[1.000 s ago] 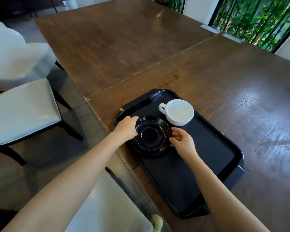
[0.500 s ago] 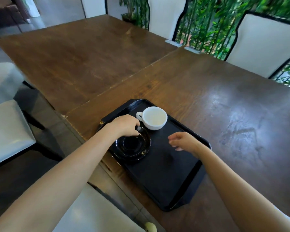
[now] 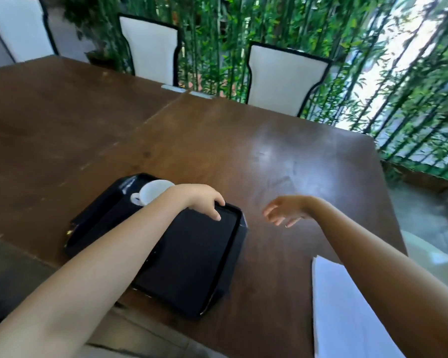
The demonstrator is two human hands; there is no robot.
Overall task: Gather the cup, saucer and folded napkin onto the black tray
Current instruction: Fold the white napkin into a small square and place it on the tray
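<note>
The black tray (image 3: 192, 254) lies on the brown table near its front edge. A white cup (image 3: 153, 192) stands at the tray's far left end, partly hidden by my left forearm. That forearm also hides the saucer. My left hand (image 3: 204, 202) reaches across the tray with its fingertips down at the far right rim and nothing in it. To the right of the tray, my right hand (image 3: 287, 209) hovers over bare wood, fingers spread and empty. The white folded napkin (image 3: 342, 306) lies on the table at the lower right, partly under my right forearm.
The wooden table (image 3: 269, 151) stretches away ahead and to the left. Two white chairs with black trim (image 3: 282, 76) (image 3: 150, 47) stand at its far side before a bamboo screen. The table's right edge falls off near another white seat (image 3: 424, 254).
The view has swung to the right. My left hand has left the saucer and crossed to the tray's far right rim. My right hand has moved off the tray to the right.
</note>
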